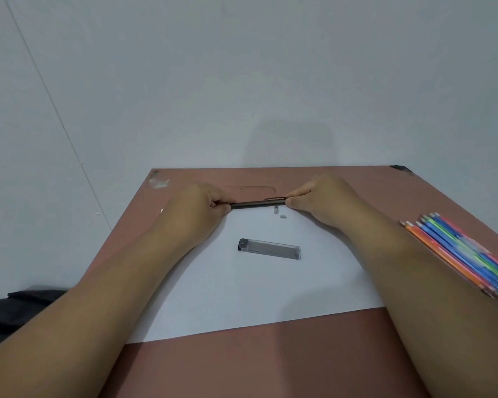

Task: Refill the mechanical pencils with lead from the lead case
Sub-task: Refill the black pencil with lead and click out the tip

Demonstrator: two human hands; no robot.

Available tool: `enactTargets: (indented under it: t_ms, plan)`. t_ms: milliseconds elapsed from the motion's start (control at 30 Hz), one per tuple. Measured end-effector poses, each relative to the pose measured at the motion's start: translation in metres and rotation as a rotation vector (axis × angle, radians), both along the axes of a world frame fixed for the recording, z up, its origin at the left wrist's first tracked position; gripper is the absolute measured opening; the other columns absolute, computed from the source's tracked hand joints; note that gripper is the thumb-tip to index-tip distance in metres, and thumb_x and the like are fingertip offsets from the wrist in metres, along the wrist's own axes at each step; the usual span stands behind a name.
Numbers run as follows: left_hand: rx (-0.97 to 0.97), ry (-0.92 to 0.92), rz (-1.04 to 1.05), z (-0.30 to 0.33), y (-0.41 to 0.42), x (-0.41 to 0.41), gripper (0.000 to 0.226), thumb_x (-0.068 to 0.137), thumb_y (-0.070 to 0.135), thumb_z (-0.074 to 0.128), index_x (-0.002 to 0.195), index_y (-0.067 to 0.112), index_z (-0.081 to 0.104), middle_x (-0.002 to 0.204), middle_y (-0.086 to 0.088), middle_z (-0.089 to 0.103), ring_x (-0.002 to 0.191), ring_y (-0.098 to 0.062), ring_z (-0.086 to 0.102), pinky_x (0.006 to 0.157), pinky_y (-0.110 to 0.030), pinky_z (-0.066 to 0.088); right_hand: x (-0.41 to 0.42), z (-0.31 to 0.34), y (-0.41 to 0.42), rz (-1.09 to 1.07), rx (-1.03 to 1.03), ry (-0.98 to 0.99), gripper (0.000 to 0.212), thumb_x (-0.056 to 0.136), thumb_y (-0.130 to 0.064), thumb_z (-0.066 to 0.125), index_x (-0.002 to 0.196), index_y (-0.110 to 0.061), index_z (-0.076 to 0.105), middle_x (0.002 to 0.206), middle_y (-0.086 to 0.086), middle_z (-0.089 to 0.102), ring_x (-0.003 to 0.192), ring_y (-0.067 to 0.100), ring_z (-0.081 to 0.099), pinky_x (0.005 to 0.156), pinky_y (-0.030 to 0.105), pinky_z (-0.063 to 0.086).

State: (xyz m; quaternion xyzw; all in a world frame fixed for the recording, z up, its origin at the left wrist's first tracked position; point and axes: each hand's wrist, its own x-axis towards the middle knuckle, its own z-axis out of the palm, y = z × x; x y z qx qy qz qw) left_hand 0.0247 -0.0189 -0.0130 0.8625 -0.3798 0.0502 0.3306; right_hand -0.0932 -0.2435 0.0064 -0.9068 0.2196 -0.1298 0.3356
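My left grip (197, 206) curled round dark pencil (258, 203) end; my right grip (314, 201) pinching other end; lead case (269, 249) nearer me, untouched

1 view only: head cam, worn by the person, looking fwd & down over both bare forearms, which enter from the bottom corners. Wide-angle, edges bow. Near range: the left hand (197, 206) & right hand (318, 201) sit mid-frame, at arm's reach. The reddish-brown flat tabletop (250, 360) fills the lower half; the plain pale grey wall (242, 81) fills the upper half. No 2nd view, so no overlap.
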Motion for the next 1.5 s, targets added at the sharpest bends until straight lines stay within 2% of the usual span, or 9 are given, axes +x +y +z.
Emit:
enactTargets:
  t_ms: [300, 500, 667, 867, 967, 1100, 1300, 1433, 1500]
  plan:
    - [-0.002, 0.056, 0.041, -0.001, 0.002, 0.005, 0.023, 0.094, 0.021, 0.068, 0.117, 0.025, 0.074, 0.099, 0.02, 0.063, 0.085, 0.007, 0.057, 0.083, -0.017, 0.046, -0.016, 0.026, 0.028, 0.173, -0.097, -0.08, 0.016, 0.081, -0.037, 0.083, 0.096, -0.038, 0.079, 0.086, -0.012, 0.064, 0.075, -0.001, 0.058, 0.065, 0.013, 0.045]
    - [-0.004, 0.072, 0.066, 0.002, 0.008, 0.005, 0.021, 0.093, 0.023, 0.068, 0.111, 0.03, 0.075, 0.096, 0.023, 0.066, 0.087, 0.008, 0.058, 0.073, -0.007, 0.04, -0.026, 0.033, 0.052, 0.43, -0.174, 0.235, 0.031, 0.064, -0.049, 0.091, 0.09, -0.037, 0.077, 0.09, -0.014, 0.069, 0.069, -0.006, 0.055, 0.066, 0.019, 0.043]
    - [-0.016, 0.072, 0.066, 0.006, 0.011, 0.0, 0.016, 0.093, 0.026, 0.068, 0.106, 0.033, 0.075, 0.089, 0.03, 0.062, 0.086, 0.01, 0.057, 0.068, -0.005, 0.037, -0.024, 0.031, 0.053, 0.497, -0.192, 0.283, 0.024, 0.07, -0.042, 0.09, 0.087, -0.032, 0.076, 0.084, -0.016, 0.068, 0.064, -0.007, 0.054, 0.058, 0.014, 0.04]
    - [-0.211, 0.16, 0.049, 0.018, 0.016, -0.016, 0.01, 0.095, 0.035, 0.066, 0.095, 0.034, 0.076, 0.088, 0.021, 0.072, 0.081, 0.01, 0.061, 0.065, -0.003, 0.041, -0.021, 0.027, 0.05, 0.351, -0.094, 0.055, 0.013, 0.075, -0.034, 0.087, 0.083, -0.03, 0.077, 0.067, -0.02, 0.065, 0.058, -0.005, 0.054, 0.055, 0.008, 0.04]
    - [-0.405, 0.338, -0.058, 0.025, 0.02, -0.029, 0.016, 0.097, 0.034, 0.064, 0.104, 0.03, 0.078, 0.099, 0.018, 0.075, 0.092, 0.01, 0.064, 0.072, 0.0, 0.041, -0.019, 0.028, 0.049, 0.261, 0.063, -0.088, 0.013, 0.076, -0.032, 0.087, 0.083, -0.026, 0.077, 0.068, -0.012, 0.071, 0.059, 0.002, 0.061, 0.064, 0.022, 0.05]
    - [-0.494, 0.426, -0.175, 0.032, 0.021, -0.035, 0.02, 0.094, 0.03, 0.067, 0.111, 0.023, 0.077, 0.107, 0.001, 0.076, 0.106, -0.015, 0.069, 0.1, -0.033, 0.052, -0.019, 0.029, 0.054, 0.247, 0.175, -0.199, 0.013, 0.078, -0.028, 0.087, 0.083, -0.023, 0.076, 0.068, -0.004, 0.073, 0.061, 0.009, 0.066, 0.07, 0.031, 0.052]
    - [-0.522, 0.425, -0.157, 0.034, 0.017, -0.039, 0.021, 0.093, 0.021, 0.069, 0.113, 0.018, 0.075, 0.102, 0.0, 0.077, 0.098, -0.013, 0.071, 0.077, -0.009, 0.049, -0.019, 0.028, 0.062, 0.271, 0.226, -0.218, 0.014, 0.078, -0.023, 0.087, 0.085, -0.021, 0.075, 0.073, 0.0, 0.076, 0.066, 0.013, 0.071, 0.076, 0.036, 0.057]
    - [-0.547, 0.452, -0.134, 0.033, 0.016, -0.036, 0.014, 0.095, 0.018, 0.067, 0.104, 0.018, 0.078, 0.095, 0.007, 0.078, 0.095, -0.011, 0.072, 0.089, -0.024, 0.054, -0.018, 0.028, 0.066, 0.277, 0.269, -0.243, 0.016, 0.076, -0.018, 0.088, 0.085, -0.018, 0.075, 0.074, 0.002, 0.076, 0.066, 0.017, 0.072, 0.077, 0.04, 0.059]
    - [-0.593, 0.455, -0.124, 0.033, 0.014, -0.035, 0.014, 0.096, 0.016, 0.064, 0.097, 0.018, 0.078, 0.082, 0.011, 0.075, 0.078, -0.006, 0.068, 0.079, -0.023, 0.053, -0.018, 0.028, 0.066, 0.283, 0.286, -0.25, 0.017, 0.075, -0.016, 0.089, 0.085, -0.017, 0.076, 0.074, 0.003, 0.076, 0.066, 0.018, 0.072, 0.075, 0.039, 0.059]
